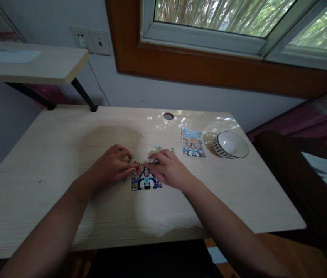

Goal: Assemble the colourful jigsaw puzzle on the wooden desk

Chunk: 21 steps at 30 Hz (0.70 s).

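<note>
A partly assembled jigsaw puzzle (147, 183) lies on the table, showing a blue cartoon dog's face and many small coloured figures. My left hand (113, 165) comes in from the left, thumb and fingertips closed on the puzzle's upper edge. From the right, my right hand (167, 168) has its fingers bent over the same edge, its fingertips close to the left ones. Any single piece between the fingertips is too small to make out. Loose puzzle pieces (157, 147) are scattered just beyond the hands, and another loose piece (142, 135) lies farther back.
A printed picture sheet (192, 143) lies right of the puzzle, beside a white bowl (231, 145) with dark stripes. At the back left, a raised shelf (62, 65) stands on black legs. The light wooden table (238, 200) has a round cable hole (168, 116) near the wall.
</note>
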Each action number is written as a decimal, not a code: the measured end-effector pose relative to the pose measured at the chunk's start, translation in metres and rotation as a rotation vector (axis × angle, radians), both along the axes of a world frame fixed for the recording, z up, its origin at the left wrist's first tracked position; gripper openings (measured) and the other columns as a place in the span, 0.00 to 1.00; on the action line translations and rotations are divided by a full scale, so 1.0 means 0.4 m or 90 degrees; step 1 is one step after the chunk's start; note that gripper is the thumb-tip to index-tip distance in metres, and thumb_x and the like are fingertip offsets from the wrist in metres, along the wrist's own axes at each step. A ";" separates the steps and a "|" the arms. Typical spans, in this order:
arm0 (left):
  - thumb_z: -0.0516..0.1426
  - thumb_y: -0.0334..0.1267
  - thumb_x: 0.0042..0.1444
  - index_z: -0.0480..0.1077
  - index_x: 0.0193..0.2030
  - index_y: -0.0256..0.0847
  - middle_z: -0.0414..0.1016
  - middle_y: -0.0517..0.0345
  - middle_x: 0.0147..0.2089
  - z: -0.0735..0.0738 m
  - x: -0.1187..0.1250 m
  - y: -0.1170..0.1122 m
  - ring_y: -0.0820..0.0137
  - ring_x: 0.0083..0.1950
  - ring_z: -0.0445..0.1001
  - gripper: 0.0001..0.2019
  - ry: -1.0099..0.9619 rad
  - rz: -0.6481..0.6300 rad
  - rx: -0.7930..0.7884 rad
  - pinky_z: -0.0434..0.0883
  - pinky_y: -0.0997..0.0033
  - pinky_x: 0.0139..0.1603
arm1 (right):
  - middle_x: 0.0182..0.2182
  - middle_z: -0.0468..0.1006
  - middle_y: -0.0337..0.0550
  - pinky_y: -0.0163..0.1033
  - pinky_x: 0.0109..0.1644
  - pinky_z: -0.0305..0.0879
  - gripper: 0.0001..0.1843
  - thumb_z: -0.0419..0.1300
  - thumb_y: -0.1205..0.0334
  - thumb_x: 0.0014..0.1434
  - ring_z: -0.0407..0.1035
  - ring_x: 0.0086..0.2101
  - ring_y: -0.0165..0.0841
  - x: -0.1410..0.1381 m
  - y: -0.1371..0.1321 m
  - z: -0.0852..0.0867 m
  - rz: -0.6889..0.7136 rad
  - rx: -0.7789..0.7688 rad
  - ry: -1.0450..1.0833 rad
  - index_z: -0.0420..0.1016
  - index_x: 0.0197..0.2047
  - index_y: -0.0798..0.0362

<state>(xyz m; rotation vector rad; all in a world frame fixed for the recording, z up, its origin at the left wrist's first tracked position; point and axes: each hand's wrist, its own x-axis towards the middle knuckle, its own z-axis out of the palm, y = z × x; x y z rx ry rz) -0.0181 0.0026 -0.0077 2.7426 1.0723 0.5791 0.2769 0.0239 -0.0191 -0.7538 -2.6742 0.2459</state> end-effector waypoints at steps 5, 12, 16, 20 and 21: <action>0.61 0.42 0.67 0.78 0.58 0.58 0.76 0.54 0.51 -0.005 -0.003 0.003 0.59 0.55 0.67 0.15 -0.006 -0.002 0.008 0.68 0.56 0.56 | 0.57 0.75 0.48 0.56 0.58 0.65 0.18 0.59 0.53 0.71 0.62 0.56 0.46 0.000 -0.005 0.000 -0.003 -0.002 -0.001 0.78 0.61 0.43; 0.60 0.41 0.68 0.78 0.59 0.58 0.75 0.53 0.52 -0.007 -0.001 0.002 0.59 0.55 0.66 0.15 0.009 -0.002 0.011 0.67 0.56 0.57 | 0.58 0.74 0.47 0.57 0.61 0.62 0.21 0.57 0.50 0.72 0.61 0.57 0.47 -0.013 -0.016 0.003 -0.016 0.002 -0.024 0.75 0.64 0.43; 0.60 0.42 0.68 0.77 0.60 0.59 0.75 0.54 0.51 -0.009 -0.001 0.002 0.59 0.55 0.67 0.16 0.007 -0.001 0.012 0.67 0.55 0.57 | 0.58 0.74 0.47 0.57 0.61 0.63 0.21 0.59 0.50 0.71 0.61 0.56 0.47 -0.014 -0.017 0.001 -0.020 0.001 -0.022 0.75 0.64 0.41; 0.60 0.42 0.68 0.78 0.59 0.58 0.75 0.54 0.51 -0.007 -0.001 0.002 0.60 0.55 0.68 0.15 -0.001 -0.002 0.013 0.67 0.56 0.57 | 0.57 0.74 0.47 0.57 0.60 0.63 0.20 0.60 0.52 0.71 0.62 0.56 0.47 -0.014 -0.016 0.001 -0.022 0.002 -0.019 0.76 0.63 0.41; 0.60 0.41 0.68 0.78 0.59 0.58 0.75 0.53 0.50 -0.006 0.000 0.002 0.60 0.54 0.68 0.15 -0.003 -0.002 0.013 0.67 0.56 0.56 | 0.57 0.74 0.47 0.57 0.60 0.63 0.20 0.60 0.52 0.71 0.62 0.56 0.47 -0.014 -0.016 0.001 -0.021 0.003 -0.018 0.76 0.63 0.42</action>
